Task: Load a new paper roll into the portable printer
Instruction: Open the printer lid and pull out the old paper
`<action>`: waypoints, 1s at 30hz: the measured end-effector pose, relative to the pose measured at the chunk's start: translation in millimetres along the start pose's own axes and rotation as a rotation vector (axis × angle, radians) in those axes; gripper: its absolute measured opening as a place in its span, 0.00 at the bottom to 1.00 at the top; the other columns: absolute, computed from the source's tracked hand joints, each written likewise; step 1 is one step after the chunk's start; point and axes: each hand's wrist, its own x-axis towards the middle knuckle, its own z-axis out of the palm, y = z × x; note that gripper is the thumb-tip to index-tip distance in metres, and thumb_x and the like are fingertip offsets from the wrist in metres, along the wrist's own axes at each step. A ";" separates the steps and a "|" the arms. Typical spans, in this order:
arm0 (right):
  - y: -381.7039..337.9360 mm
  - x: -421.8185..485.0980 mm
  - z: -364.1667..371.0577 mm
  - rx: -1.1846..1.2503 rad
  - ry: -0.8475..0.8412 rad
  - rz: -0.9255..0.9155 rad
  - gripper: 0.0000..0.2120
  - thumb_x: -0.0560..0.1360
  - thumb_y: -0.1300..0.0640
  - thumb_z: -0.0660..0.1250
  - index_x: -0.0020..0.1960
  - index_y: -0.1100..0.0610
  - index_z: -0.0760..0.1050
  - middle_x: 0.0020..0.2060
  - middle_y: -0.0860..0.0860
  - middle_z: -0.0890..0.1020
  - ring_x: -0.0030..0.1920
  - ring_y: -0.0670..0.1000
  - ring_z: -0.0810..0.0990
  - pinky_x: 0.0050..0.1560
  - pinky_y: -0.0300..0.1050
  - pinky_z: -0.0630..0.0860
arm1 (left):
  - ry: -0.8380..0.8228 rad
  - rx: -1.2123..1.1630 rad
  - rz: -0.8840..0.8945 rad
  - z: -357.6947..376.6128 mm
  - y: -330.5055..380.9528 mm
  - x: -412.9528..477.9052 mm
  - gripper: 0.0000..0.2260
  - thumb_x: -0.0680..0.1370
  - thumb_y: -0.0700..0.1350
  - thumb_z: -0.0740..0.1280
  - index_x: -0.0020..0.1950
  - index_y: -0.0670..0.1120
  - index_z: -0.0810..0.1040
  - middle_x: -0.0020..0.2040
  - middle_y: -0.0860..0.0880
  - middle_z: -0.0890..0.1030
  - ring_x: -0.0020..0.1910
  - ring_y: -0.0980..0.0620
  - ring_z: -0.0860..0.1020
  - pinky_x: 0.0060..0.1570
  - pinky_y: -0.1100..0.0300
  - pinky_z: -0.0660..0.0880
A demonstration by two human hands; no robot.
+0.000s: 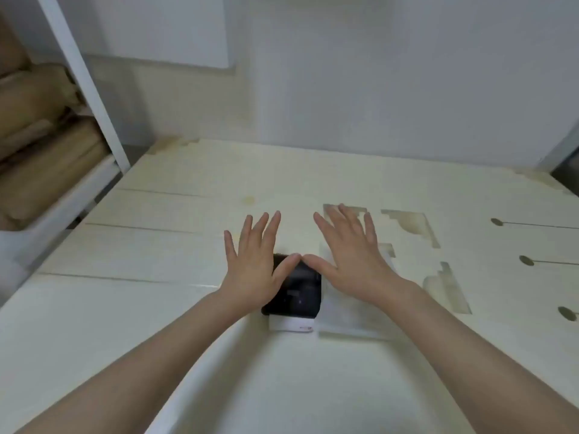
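Observation:
A small portable printer (300,292) with a glossy black top and a white front lies on the cream table (156,324). My left hand (257,261) hovers over its left edge, fingers spread, holding nothing. My right hand (347,255) is spread flat just right of it, over a clear plastic bag (351,317) that lies against the printer's right side. The two thumb tips nearly touch above the printer's back edge. I cannot make out a paper roll; whatever is in the bag is hidden.
The tabletop is made of cream panels with seams, shaped cut-outs (410,227) and round holes (526,260) on the right. A white post (84,86) and brown sacks (37,145) stand at the left. A grey wall (376,89) runs behind.

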 end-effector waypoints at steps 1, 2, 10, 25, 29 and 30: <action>-3.0 -3.4 9.9 0.000 -0.025 -0.003 0.42 0.73 0.28 0.44 0.80 0.51 0.48 0.80 0.51 0.53 0.80 0.52 0.42 0.76 0.61 0.35 | 0.005 -0.026 -0.017 6.4 -1.8 -3.0 0.37 0.74 0.69 0.43 0.79 0.54 0.40 0.81 0.51 0.47 0.79 0.49 0.39 0.73 0.41 0.34; -4.5 -4.3 19.6 -0.009 -0.039 -0.013 0.40 0.75 0.31 0.48 0.80 0.52 0.49 0.79 0.50 0.56 0.80 0.52 0.44 0.76 0.61 0.35 | 0.011 -0.042 -0.019 13.9 -5.6 -2.5 0.35 0.76 0.67 0.46 0.79 0.54 0.41 0.81 0.51 0.48 0.79 0.49 0.41 0.74 0.42 0.35; -31.6 -38.3 72.2 -0.067 0.091 0.106 0.42 0.75 0.33 0.55 0.79 0.56 0.49 0.74 0.54 0.66 0.79 0.57 0.50 0.76 0.62 0.39 | 0.017 -0.375 -0.105 50.9 -16.9 -21.8 0.28 0.83 0.52 0.56 0.79 0.44 0.52 0.75 0.47 0.67 0.74 0.46 0.63 0.74 0.50 0.55; -53.8 -59.6 116.2 0.266 0.488 0.082 0.42 0.68 0.56 0.75 0.77 0.61 0.60 0.69 0.58 0.74 0.74 0.60 0.65 0.78 0.55 0.49 | 0.208 -0.690 -0.027 57.0 -25.8 -69.6 0.17 0.83 0.43 0.54 0.72 0.53 0.67 0.64 0.56 0.77 0.60 0.55 0.77 0.56 0.60 0.71; -61.4 -63.7 109.9 0.446 0.615 -0.009 0.41 0.69 0.61 0.75 0.77 0.58 0.60 0.72 0.54 0.71 0.71 0.53 0.70 0.72 0.53 0.66 | 0.296 -0.925 -0.018 45.2 -28.0 -65.8 0.19 0.80 0.42 0.63 0.72 0.50 0.70 0.65 0.52 0.79 0.53 0.64 0.81 0.52 0.69 0.76; -62.6 -65.9 104.5 0.538 0.608 -0.012 0.40 0.70 0.61 0.74 0.77 0.55 0.60 0.72 0.50 0.70 0.70 0.50 0.70 0.69 0.47 0.70 | 0.301 -1.009 -0.042 42.1 -28.2 -64.5 0.23 0.78 0.46 0.66 0.73 0.50 0.68 0.66 0.51 0.78 0.55 0.63 0.80 0.56 0.65 0.77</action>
